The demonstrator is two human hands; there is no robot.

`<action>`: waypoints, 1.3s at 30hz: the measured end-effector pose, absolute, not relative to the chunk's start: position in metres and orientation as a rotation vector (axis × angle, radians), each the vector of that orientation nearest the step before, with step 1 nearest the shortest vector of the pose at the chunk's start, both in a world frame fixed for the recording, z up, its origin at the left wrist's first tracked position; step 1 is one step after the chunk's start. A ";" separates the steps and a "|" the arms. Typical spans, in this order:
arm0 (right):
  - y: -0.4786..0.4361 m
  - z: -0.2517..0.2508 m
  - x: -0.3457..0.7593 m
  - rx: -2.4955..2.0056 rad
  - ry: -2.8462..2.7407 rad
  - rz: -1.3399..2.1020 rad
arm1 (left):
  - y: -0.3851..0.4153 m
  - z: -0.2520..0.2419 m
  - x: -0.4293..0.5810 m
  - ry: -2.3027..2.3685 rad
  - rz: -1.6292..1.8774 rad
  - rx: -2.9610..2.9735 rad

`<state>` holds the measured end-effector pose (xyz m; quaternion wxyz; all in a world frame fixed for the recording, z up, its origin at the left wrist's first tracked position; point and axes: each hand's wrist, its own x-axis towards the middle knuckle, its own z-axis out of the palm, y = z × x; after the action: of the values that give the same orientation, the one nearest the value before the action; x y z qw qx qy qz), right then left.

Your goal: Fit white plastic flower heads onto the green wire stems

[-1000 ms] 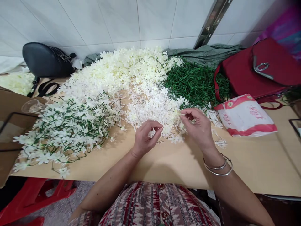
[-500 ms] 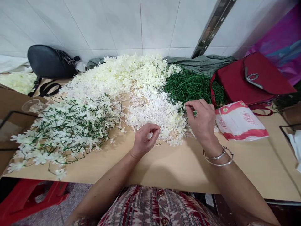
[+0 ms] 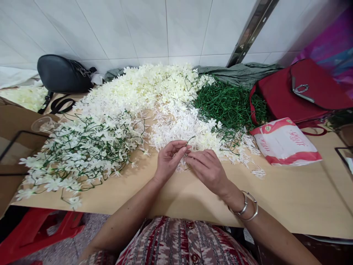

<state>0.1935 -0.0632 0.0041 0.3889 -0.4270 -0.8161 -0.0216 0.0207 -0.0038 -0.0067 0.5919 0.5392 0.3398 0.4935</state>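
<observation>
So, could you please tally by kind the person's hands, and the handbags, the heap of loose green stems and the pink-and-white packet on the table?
Hands: 2 (left hand, right hand)
Handbags: 2 (black handbag, red handbag)
Heap of loose green stems: 1
Pink-and-white packet: 1
Total: 6

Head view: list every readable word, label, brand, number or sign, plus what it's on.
None legible.
White-and-pink packet: large pink lettering on the front, too blurred to read.
Same packet, left side: smaller pink lettering, also too blurred.
Same packet, upper edge: small round green mark, too small to read.
No other lettering that I can make out.
</observation>
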 end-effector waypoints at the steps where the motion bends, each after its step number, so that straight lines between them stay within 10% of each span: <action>1: -0.062 0.006 0.197 -1.123 -2.033 -0.042 | -0.002 -0.007 0.021 0.783 1.156 1.219; 29: -0.022 0.012 0.228 -1.276 -1.117 0.928 | -0.002 0.002 0.023 0.677 1.054 1.165; 39: -0.026 0.000 0.230 -1.224 -1.175 0.748 | 0.000 0.002 0.026 0.764 1.036 1.119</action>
<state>0.2296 -0.0265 0.0000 0.6002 -0.5279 -0.5070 0.3226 0.0265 0.0002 0.0024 0.6581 0.4939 0.3373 0.4573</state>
